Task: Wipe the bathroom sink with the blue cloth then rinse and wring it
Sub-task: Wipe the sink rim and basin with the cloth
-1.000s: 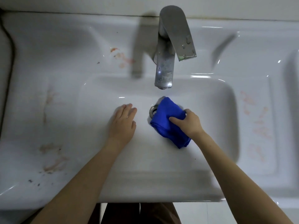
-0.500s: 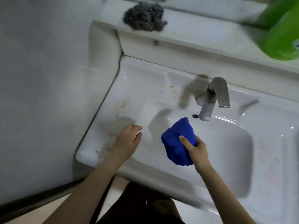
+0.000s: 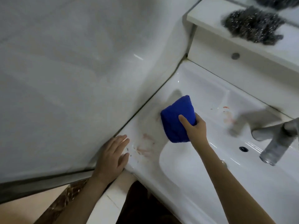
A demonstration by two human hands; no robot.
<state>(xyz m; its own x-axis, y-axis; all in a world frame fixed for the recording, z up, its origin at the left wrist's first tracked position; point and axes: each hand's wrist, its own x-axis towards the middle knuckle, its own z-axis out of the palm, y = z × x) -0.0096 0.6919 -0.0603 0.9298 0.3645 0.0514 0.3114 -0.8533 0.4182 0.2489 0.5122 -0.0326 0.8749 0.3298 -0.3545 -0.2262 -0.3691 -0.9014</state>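
Blue terry cloth (image 3: 177, 117), bunched into a soft wedge, is over the flat left ledge of the glossy white ceramic sink (image 3: 202, 183); contact with the glaze is unclear. The right grip (image 3: 196, 128) clasps the cloth's near right side, thumb across its top and fingers tucked behind. The left grip (image 3: 111, 156) is released, palm flat on the sink's front-left corner beside reddish smears (image 3: 146, 146). A wiry steel scourer (image 3: 252, 25) sits on the white shelf (image 3: 210, 18).
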